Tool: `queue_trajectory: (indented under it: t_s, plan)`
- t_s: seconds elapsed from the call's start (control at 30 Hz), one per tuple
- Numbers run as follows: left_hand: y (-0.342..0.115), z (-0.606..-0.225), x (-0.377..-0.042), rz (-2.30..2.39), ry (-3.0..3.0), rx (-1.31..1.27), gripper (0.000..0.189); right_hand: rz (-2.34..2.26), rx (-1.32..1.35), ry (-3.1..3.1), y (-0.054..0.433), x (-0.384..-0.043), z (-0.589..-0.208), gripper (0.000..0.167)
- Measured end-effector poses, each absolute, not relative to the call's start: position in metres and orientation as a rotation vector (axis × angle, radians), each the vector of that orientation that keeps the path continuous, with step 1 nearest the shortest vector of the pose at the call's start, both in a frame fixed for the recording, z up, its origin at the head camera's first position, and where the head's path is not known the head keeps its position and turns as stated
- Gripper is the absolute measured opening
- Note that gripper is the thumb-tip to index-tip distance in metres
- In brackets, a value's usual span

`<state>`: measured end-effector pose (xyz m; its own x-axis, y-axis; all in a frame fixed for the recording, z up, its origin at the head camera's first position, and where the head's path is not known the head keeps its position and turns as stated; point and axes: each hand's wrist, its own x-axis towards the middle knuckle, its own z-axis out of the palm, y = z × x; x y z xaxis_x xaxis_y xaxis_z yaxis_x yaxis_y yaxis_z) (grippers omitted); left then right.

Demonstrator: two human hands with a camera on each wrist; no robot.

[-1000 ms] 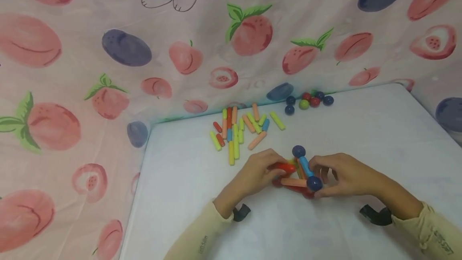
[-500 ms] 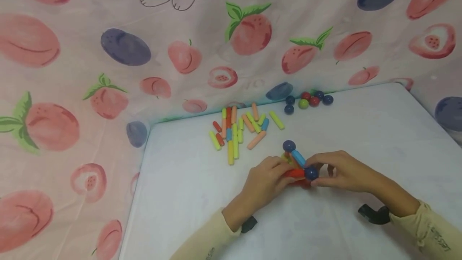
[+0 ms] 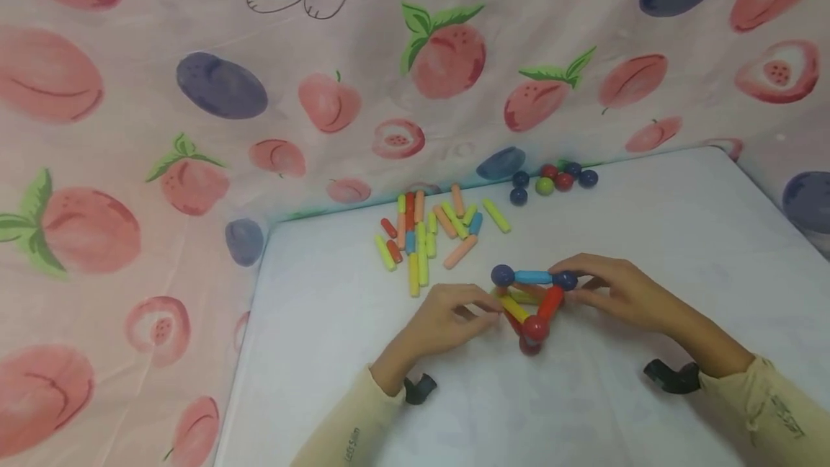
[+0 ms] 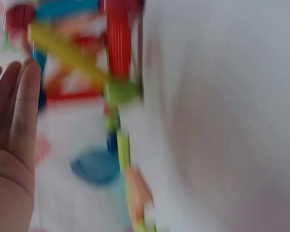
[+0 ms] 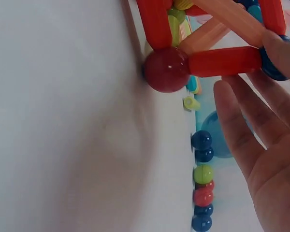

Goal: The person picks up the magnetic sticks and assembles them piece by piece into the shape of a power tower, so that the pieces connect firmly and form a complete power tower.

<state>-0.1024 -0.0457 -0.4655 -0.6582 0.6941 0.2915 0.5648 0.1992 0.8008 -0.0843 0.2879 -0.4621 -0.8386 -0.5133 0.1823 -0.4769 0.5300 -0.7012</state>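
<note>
A frame of rods and balls, like a magnetic building set, stands on the white table in the head view. Along its top a light blue rod [image 3: 533, 277] links a dark blue ball [image 3: 502, 275] to a second dark blue ball [image 3: 567, 279]. My right hand [image 3: 625, 295] pinches that second ball, thumb against it in the right wrist view. From there a red rod [image 3: 550, 304] slopes to a red ball [image 3: 536, 328], where a yellow rod [image 3: 516, 308] also meets. At the left side of the frame is my left hand [image 3: 450, 319], its fingers straight and holding nothing in the left wrist view.
Loose rods [image 3: 423, 254] in yellow, orange, red and blue lie at the back left. Several loose balls [image 3: 564, 181] rest near the back edge, against a fruit-print cloth [image 3: 350, 42]. The table [image 3: 311, 352] extends around both forearms.
The left hand has let go of the red rod, now between blue and red balls, and drawn back left. The frame has turned, bringing the light blue rod nearly level.
</note>
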Motion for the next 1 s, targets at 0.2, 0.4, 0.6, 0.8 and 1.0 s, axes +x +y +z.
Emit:
queue_trajectory:
  t_s: [0.2, 0.4, 0.6, 0.8, 1.0]
  plan:
    - [-0.087, -0.472, -0.168, 1.145, 2.960, 0.443, 0.021, -1.201, -0.812, 2.738, 0.285, -0.093, -0.467, 0.049]
    - [-0.106, -0.486, -0.206, 0.794, 3.018, -0.049, 0.021, -1.202, -0.757, 2.690, 0.281, -0.097, -0.471, 0.047]
    - [-0.100, -0.487, -0.216, 0.638, 2.936, -0.123, 0.034, -1.163, -0.724, 2.711, 0.280, -0.096, -0.471, 0.049]
    - [-0.100, -0.463, -0.195, 0.670, 2.920, -0.200, 0.024, -1.155, -0.727, 2.698, 0.279, -0.098, -0.469, 0.047]
    - [-0.101, -0.443, -0.175, 0.606, 2.877, -0.094, 0.031, -1.166, -0.731, 2.703, 0.276, -0.104, -0.465, 0.052]
